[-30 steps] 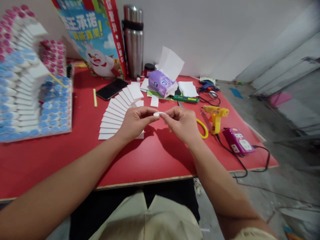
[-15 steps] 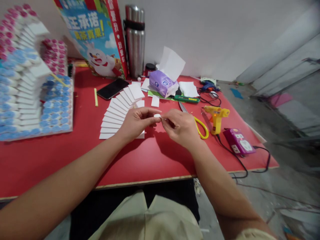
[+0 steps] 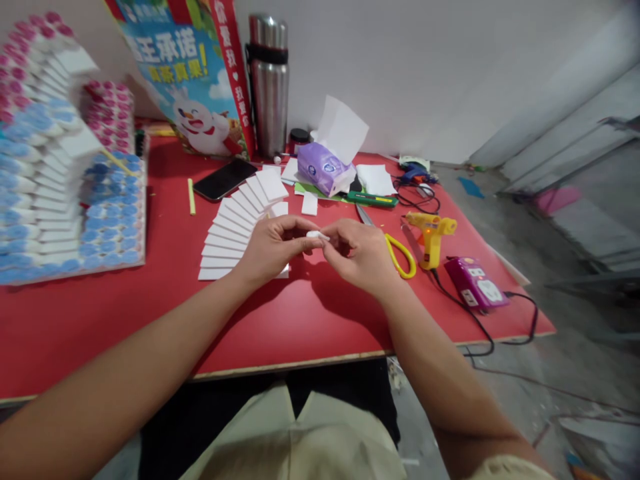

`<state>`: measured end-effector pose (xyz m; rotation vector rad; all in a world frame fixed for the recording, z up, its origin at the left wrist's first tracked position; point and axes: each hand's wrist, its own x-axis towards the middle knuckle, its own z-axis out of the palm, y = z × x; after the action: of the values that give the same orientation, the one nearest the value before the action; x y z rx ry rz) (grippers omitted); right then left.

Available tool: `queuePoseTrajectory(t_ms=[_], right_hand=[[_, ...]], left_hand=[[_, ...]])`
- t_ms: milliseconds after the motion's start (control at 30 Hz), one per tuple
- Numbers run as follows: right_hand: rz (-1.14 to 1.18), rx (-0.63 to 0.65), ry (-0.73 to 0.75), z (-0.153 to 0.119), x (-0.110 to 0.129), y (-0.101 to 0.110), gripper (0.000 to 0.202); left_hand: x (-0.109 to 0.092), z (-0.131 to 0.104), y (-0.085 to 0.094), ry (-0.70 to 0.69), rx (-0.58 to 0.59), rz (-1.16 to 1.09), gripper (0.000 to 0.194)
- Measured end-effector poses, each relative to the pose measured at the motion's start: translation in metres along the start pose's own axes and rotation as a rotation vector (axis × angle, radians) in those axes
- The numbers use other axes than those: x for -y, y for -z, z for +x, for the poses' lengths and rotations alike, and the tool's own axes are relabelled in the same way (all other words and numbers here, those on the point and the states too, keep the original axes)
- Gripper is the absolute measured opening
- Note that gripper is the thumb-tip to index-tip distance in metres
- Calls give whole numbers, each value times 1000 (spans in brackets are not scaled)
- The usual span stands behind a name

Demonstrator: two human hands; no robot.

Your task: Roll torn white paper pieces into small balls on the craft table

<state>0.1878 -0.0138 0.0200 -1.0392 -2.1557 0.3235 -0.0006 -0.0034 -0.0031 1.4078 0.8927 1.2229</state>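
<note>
A small white piece (image 3: pixel 313 234), its exact kind too small to make out, is pinched between my two hands above the red table (image 3: pixel 300 320). My left hand (image 3: pixel 273 243) grips it between thumb and index finger. From the other side, my right hand (image 3: pixel 357 250) closes thumb and fingertips on its right end. Beside and partly behind my left hand lies a curved stair of white foam-like slabs (image 3: pixel 225 230). Scissors with yellow handles (image 3: pixel 404 257) lie just right of my right hand, and a small white square (image 3: pixel 309 203) lies behind the hands.
At right are a yellow glue gun (image 3: pixel 431 233) and a purple power box (image 3: pixel 477 283) with cords. Behind stand a purple tissue pack (image 3: pixel 323 167), a green cutter (image 3: pixel 373 199), a phone (image 3: pixel 225 179) and a steel flask (image 3: pixel 270 87). A blue-and-pink model (image 3: pixel 110 227) fills the left.
The fingers of my right hand have shifted slightly around the white piece, which now looks more tilted and bent toward the right fingertips. My left hand keeps its pinch.
</note>
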Motion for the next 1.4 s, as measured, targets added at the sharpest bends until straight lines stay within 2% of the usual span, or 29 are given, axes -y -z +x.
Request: queuePoseTrajectory(t_ms=[167,333,567,667,800,967,1100,1267,1400], right_hand=[[187,77,-90,-1,-1,4,9],[316,82,-198,1,1,6,16],[602,154,-353,4,-2,6,27],[602,188,-358,3,-6,6,26],[476,169,-318,2,-7,4,23],[406,130,-330,3,-10,4,25],[502,117,-391,3,-13,5,23],[538,18,-398,7,-12,8,17],[525,-163,-418,0,1,21,22]], left_hand=[[1,0,0,-18,-3,16,27],[-2,1,-1,-46,-42,57,28],[6,-1,1,-57,6,105,30],[8,-2,1,-74,14,156,29],[5,-2,1,-73,31,180,28],[3,0,4,6,116,115,26],[6,1,2,91,139,3,27],[10,-1,-3,375,181,-429,29],[7,-2,-3,561,208,-745,13]])
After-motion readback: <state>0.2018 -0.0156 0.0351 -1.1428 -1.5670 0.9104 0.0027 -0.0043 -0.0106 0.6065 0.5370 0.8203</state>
